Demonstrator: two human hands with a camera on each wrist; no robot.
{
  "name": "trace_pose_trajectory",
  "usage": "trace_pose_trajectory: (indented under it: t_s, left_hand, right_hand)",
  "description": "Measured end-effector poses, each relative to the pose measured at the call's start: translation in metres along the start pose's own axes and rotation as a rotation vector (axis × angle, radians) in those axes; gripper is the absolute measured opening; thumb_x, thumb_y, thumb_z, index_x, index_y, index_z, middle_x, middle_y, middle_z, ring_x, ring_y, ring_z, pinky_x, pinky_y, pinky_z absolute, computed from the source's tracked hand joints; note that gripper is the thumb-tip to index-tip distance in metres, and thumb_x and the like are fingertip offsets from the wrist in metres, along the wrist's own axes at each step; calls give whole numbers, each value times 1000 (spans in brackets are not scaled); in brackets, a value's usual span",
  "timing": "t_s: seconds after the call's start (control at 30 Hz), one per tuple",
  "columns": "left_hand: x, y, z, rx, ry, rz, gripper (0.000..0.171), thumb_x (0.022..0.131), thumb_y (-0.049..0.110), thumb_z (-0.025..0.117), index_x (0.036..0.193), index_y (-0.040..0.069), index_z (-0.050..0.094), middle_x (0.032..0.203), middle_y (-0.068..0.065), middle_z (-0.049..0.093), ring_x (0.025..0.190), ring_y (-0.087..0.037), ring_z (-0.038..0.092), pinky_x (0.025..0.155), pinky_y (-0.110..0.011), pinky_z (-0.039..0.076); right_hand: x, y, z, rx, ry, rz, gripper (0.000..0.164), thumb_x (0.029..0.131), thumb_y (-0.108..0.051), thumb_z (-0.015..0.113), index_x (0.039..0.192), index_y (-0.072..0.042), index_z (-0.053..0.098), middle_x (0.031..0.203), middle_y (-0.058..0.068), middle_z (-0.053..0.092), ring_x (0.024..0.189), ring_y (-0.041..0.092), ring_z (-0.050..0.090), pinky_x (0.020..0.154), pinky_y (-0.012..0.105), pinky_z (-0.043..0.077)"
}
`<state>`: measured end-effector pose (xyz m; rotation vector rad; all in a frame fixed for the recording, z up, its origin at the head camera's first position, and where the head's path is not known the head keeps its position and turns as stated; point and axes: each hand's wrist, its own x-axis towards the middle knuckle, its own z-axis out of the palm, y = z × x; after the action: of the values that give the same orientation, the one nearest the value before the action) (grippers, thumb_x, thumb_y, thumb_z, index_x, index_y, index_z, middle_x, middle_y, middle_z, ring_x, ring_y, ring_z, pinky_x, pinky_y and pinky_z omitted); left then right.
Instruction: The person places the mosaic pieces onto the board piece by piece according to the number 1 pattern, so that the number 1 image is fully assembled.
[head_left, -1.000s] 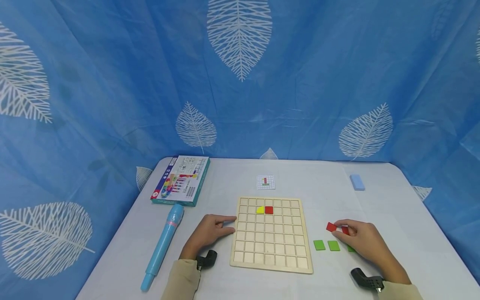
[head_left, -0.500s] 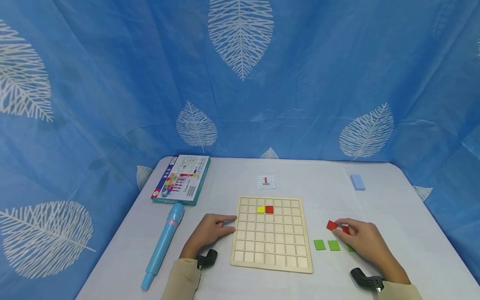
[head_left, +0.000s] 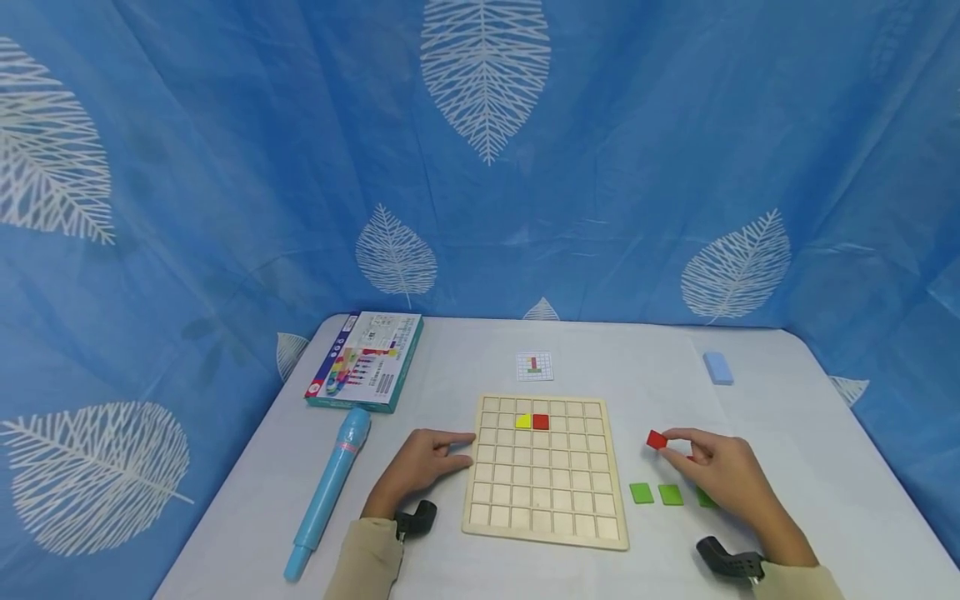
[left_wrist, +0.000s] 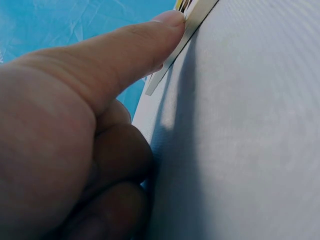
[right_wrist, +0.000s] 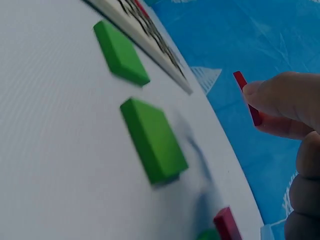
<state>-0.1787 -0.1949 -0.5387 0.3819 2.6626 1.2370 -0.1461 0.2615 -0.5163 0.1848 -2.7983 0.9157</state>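
Pinching a small, flat red square tile (head_left: 657,439) above the white-covered bench (head_left: 577,575)

Nearest are two beige sleeves (head_left: 365,554), each with a black wrist device (head_left: 727,558) beyond its cuff. The right hand (head_left: 723,473) has its thumb and forefinger closed on the red square tile by its edge, the other fingers folded in; the tile is clear of the bench, between that hand and the board. The left hand (head_left: 422,461) grips nothing: its thumb and forefinger reach out, spread apart, to the left edge of the pale wooden gridded board (head_left: 517,475), its remaining fingers curled.

Just right of the board, three flat green square tiles (head_left: 671,495) lie in a row. The right hand partly covers the last of them in the head view, and also most of a second red tile (right_wrist: 227,223) on the bench, which shows better from the right wrist.

To the left of the left hand lies a long light-blue tube (head_left: 327,492). In the board's second row from the far side, a yellow tile (head_left: 522,422) and a red square piece (head_left: 541,422) sit in neighbouring cells. Farther off are a printed cardboard box (head_left: 363,360) with teal sides, a small white card (head_left: 535,367) with a coloured grid pattern, and a pale-blue block (head_left: 717,368) at right. Behind everything hangs a blue curtain (head_left: 615,167) with white leaf prints.
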Motion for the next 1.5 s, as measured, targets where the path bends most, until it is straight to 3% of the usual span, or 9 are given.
trace_pose_trajectory:
  t_s: [0.2,0.47,0.77,1.2,1.5]
  left_hand:
    - [-1,-1,0,-3,3,-6,39,89,34,80,126,23,75,55,7,38,52,-8,33,50,-24,28]
    - [0,-2,1,-2,3,-7,39,90,34,80,126,23,75,55,7,39,52,-8,34,50,-24,29]
    - [0,-1,-1,11,6,-9,38,90,33,80,126,23,75,56,7,39,52,-8,34,50,-24,29]
    - [0,2,-2,-7,-5,-36,38,89,33,81,125,23,75,55,7,39,52,-9,33,50,-24,28]
    - [0,3,-3,1,-12,-43,39,89,35,81,125,23,75,56,7,40,53,-9,35,51,-24,29]
  right_hand:
    - [7,-11,3,38,8,-49,26,86,-27,85,108,-14,79,54,-11,29,48,6,25,45,26,24]
    - [17,-27,13,47,-61,-80,26,88,-28,83,111,-16,78,54,-10,29,48,6,25,46,25,25]
    - [33,-49,30,85,-89,-199,23,88,-22,81,110,-17,79,53,-14,28,48,3,23,47,24,24]
    - [48,-74,57,165,-153,-250,23,88,-20,81,110,-16,79,53,-16,28,48,1,24,48,24,25]
    - [51,-83,75,192,-169,-252,22,88,-28,82,109,-20,80,51,-16,32,47,1,26,48,24,27]
